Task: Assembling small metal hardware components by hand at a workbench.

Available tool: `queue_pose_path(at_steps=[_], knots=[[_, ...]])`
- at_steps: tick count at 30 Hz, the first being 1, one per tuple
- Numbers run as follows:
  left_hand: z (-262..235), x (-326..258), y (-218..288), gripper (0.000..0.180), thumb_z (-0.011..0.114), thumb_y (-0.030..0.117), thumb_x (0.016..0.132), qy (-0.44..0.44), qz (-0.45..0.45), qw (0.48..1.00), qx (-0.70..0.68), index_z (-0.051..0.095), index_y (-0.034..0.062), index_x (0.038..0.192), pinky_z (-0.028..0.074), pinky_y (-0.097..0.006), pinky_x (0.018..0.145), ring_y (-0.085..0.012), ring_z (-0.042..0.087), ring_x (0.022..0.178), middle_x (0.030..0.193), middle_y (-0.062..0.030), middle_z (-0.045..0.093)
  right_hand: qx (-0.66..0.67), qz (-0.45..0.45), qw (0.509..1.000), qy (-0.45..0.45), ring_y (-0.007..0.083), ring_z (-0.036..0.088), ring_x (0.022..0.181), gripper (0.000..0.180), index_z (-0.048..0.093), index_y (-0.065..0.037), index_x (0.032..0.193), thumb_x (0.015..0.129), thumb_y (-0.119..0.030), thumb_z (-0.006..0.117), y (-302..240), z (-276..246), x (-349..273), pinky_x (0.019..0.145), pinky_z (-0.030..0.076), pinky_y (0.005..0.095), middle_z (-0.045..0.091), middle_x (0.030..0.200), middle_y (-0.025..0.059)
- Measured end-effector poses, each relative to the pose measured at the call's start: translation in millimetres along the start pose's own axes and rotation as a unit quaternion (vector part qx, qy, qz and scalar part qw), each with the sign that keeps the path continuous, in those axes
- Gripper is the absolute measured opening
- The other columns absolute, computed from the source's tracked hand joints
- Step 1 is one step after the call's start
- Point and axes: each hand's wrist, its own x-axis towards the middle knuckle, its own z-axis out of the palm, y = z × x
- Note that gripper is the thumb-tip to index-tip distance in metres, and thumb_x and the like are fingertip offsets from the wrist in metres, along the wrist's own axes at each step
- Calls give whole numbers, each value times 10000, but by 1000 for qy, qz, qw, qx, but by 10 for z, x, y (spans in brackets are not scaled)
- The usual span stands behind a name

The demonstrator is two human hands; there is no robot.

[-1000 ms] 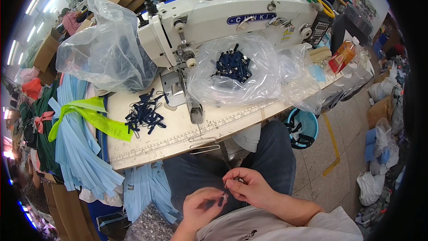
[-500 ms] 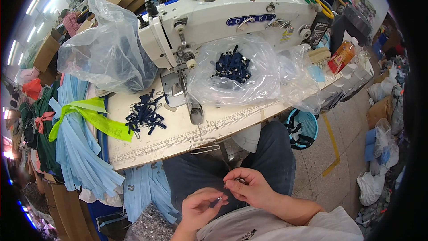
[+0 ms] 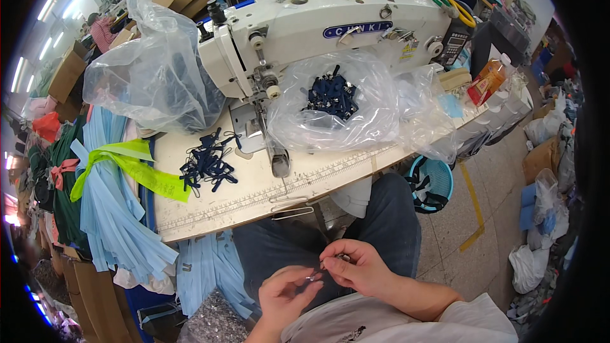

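Note:
Both my hands are over my lap, below the table edge. My left hand (image 3: 286, 293) pinches a small shiny metal piece (image 3: 311, 277) between thumb and fingertips; its exact kind is too small to tell. Close beside it on the right, my right hand (image 3: 359, 268) is closed with thumb against fingers on a small dark and metallic piece (image 3: 343, 257), mostly hidden by the fingers. On the table lies a loose pile of navy cord pulls (image 3: 207, 162). More navy pulls with metal bits (image 3: 331, 94) sit in an opened clear plastic bag (image 3: 375, 121).
A white sewing machine (image 3: 286, 32) spans the table (image 3: 254, 206). Light blue fabric strips (image 3: 117, 216) and a lime strip (image 3: 140, 168) hang at left. A bag of silvery pieces (image 3: 216, 321) is lower left. A blue basket (image 3: 438, 181) and a bottle (image 3: 489, 79) are at right.
The left hand's fingertips have shifted slightly, and its metal piece has moved up a little. The right hand has hardly moved.

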Motion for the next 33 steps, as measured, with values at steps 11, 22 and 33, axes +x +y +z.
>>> queue_pose_path(at_steps=[11,22,33], knots=[[7,29,100,285,634,-186,731,-24,48,998,-34,627,-94,1000,560,-295,733,-223,654,838,972,-191,630,-6,2,1000,21,28,422,549,179,585,-11,1094,931,-85,592,13,-11,18,446,292,176,570,753,-6],[-30,32,81,254,645,-91,813,-12,-12,1000,-13,636,-54,1064,536,-258,694,-186,647,816,925,-132,625,-29,-2,1000,6,13,392,543,159,593,-19,1085,938,-79,582,9,-11,-1,455,276,170,515,699,-39],[-165,90,108,300,672,-97,780,-123,-24,986,112,638,-45,1074,533,-235,707,-175,669,834,968,-137,640,-41,-15,999,10,6,386,548,162,597,-20,1090,941,-81,579,29,-62,0,464,273,164,534,721,-39]])
